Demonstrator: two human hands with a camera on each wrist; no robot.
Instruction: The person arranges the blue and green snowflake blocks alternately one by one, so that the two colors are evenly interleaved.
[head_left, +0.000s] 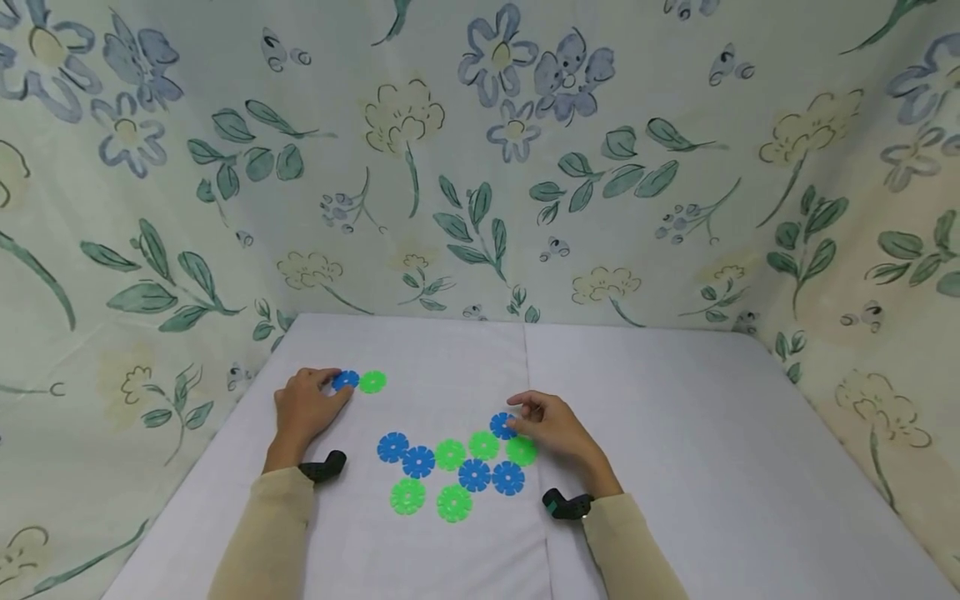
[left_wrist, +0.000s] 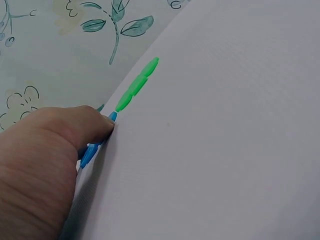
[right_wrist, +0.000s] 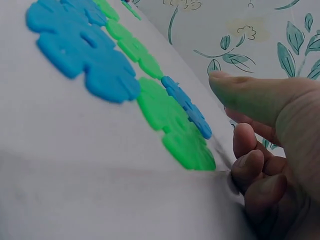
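At the far left of the table, my left hand (head_left: 306,406) holds a blue notched plastic disc (head_left: 346,380) between thumb and fingers. Right beside that disc lies a green notched disc (head_left: 372,382); both show nearly edge-on in the left wrist view, with the thumb (left_wrist: 95,125) against the blue one. My right hand (head_left: 558,429) hovers at the right end of the larger group, its fingers loosely bent around nothing. Nearest to it are a blue disc (right_wrist: 186,106) and a green disc (right_wrist: 175,125), both apart from the thumb in the right wrist view.
Several more blue discs (head_left: 418,462) and green discs (head_left: 450,455) lie flat and close together at mid-table. A white cloth (head_left: 720,450) with a crease covers the table. Floral fabric (head_left: 495,250) hangs behind and at both sides. Each wrist carries a black camera (head_left: 326,467).
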